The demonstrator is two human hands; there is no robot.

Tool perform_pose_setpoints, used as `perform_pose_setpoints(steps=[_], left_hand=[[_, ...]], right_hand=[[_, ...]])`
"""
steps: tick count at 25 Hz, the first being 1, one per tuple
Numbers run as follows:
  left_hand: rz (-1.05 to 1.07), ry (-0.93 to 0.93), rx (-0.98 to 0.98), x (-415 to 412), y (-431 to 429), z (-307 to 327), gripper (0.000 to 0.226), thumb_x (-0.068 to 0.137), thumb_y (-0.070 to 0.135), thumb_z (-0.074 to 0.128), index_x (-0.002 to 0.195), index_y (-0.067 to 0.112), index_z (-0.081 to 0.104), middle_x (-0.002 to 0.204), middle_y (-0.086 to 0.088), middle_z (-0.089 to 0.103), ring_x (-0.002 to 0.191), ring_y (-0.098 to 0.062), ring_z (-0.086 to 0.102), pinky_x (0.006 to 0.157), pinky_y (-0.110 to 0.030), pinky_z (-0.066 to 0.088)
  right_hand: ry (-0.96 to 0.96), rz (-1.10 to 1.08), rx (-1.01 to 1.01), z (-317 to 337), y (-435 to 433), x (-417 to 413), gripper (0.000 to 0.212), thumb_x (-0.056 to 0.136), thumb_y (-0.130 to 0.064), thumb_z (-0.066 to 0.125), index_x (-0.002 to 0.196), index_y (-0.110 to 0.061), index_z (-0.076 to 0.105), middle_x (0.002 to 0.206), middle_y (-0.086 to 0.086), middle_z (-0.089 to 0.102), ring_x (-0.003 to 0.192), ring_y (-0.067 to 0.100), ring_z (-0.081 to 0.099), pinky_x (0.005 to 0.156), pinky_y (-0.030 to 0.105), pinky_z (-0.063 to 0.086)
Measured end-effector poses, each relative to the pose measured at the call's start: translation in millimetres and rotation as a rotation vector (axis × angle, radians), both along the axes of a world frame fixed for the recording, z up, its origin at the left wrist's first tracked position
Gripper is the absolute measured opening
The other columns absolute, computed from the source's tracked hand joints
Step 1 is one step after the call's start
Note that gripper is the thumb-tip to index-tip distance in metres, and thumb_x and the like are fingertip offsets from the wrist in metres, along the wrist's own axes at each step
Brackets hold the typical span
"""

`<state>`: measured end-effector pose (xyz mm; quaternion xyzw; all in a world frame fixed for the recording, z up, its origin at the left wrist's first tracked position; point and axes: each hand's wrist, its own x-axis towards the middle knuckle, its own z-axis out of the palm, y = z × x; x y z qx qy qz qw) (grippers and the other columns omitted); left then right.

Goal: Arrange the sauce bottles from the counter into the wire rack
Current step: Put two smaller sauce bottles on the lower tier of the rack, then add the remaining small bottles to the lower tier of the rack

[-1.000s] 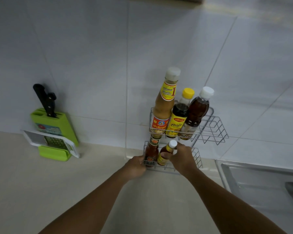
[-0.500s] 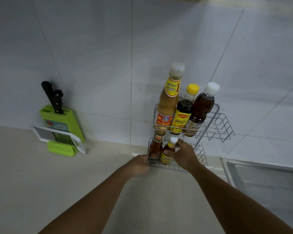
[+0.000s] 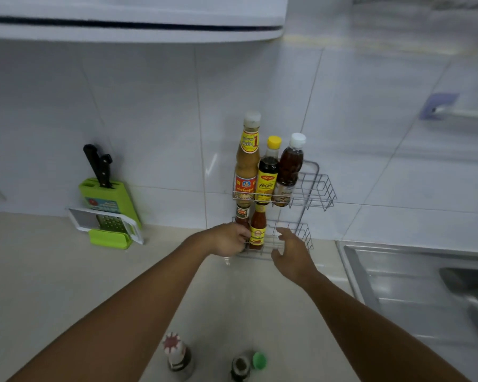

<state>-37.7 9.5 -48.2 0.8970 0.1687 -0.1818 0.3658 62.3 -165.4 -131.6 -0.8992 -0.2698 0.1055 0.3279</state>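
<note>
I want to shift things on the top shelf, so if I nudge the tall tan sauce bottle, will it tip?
Probably apt to tip: the tan bottle stands far above the rack rail, which only rings its base. It looks nearly full, so likely heavy. The neighbouring yellow-capped bottle may brace it.

Left hand (image 3: 228, 239) hides the dark bottle's (image 3: 243, 216) base

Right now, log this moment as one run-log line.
left hand: on lower-tier bottle | right hand: open, off red bottle | wire rack: five bottles | counter: more waiting
</note>
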Motion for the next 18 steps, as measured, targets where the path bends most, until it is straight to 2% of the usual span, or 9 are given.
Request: perform_pose_setpoints(steps=[4,7,8,10,12,14,16,18], left_hand=[[-0.083,0.055,0.169,-19.6,-29.7,13.2,0.049,0.097,0.009,0.049,0.145,0.018,0.05,0.151,-0.009,0.049,0.134,-0.028,0.049,0.111,-0.032,0.041],[-0.1,0.156,0.206,-43.2,-52.5,11.2,0.064,0.092,0.009,0.056,0.153,0.019,0.037,0.156,-0.007,0.042,0.138,-0.027,0.046,0.113,-0.035,0.042],[-0.105,0.19,0.209,-52.9,-61.4,6.5,0.072,0.091,0.01,0.06,0.156,0.02,0.03,0.158,-0.006,0.039,0.139,-0.026,0.045,0.113,-0.035,0.042],[-0.111,0.26,0.203,-76.7,-82.2,-10.4,0.091,0.085,0.013,0.069,0.159,0.022,0.015,0.16,-0.006,0.034,0.138,-0.026,0.046,0.11,-0.036,0.046],[-0.04,0.293,0.166,-104.2,-102.3,-36.7,0.108,0.079,0.015,0.077,0.16,0.025,0.007,0.159,-0.008,0.035,0.136,-0.028,0.048,0.107,-0.037,0.048],[0.12,0.265,0.086,-132.9,-121.2,-69.1,0.118,0.072,0.017,0.084,0.16,0.024,0.006,0.158,-0.01,0.036,0.137,-0.028,0.046,0.107,-0.037,0.048],[0.31,0.203,-0.023,-158.5,-132.8,-106.2,0.119,0.064,0.016,0.089,0.158,0.02,0.015,0.155,-0.01,0.041,0.135,-0.028,0.049,0.105,-0.037,0.049],[0.45,0.116,-0.137,-178.0,-139.4,-138.8,0.105,0.058,0.012,0.09,0.148,0.019,0.036,0.144,-0.008,0.053,0.123,-0.026,0.057,0.099,-0.038,0.054]], right_hand=[[0.018,-0.008,0.05,4.1,-29.3,-19.7,0.049,0.092,-0.003,0.06,0.14,-0.009,0.056,0.128,0.012,0.066,0.12,0.022,0.061,0.094,0.021,0.042],[0.008,0.099,-0.003,0.1,-52.1,-37.9,0.036,0.087,0.007,0.055,0.117,-0.004,0.071,0.097,0.001,0.069,0.089,0.015,0.064,0.069,0.006,0.043],[0.032,0.175,-0.046,-6.5,-59.8,-46.8,0.035,0.085,0.01,0.054,0.112,-0.002,0.073,0.089,-0.004,0.066,0.086,0.015,0.063,0.065,0.004,0.042],[0.131,0.356,-0.177,-25.4,-76.1,-69.2,0.037,0.083,0.01,0.057,0.114,-0.002,0.073,0.095,-0.003,0.065,0.094,0.02,0.065,0.073,0.011,0.047],[0.255,0.474,-0.37,-53.3,-86.3,-95.7,0.047,0.084,0.0,0.063,0.13,-0.01,0.064,0.122,0.006,0.062,0.115,0.023,0.061,0.092,0.022,0.049],[0.278,0.522,-0.487,-83.8,-91.5,-124.6,0.061,0.086,-0.011,0.067,0.144,-0.02,0.051,0.14,0.006,0.051,0.13,0.025,0.054,0.104,0.031,0.047],[0.194,0.495,-0.485,-108.5,-93.5,-147.6,0.064,0.087,-0.02,0.067,0.147,-0.028,0.046,0.14,0.003,0.047,0.129,0.026,0.054,0.102,0.038,0.05],[0.071,0.429,-0.427,-118.6,-96.4,-161.9,0.051,0.09,-0.021,0.064,0.139,-0.028,0.053,0.133,0.003,0.05,0.122,0.026,0.057,0.096,0.039,0.052]])
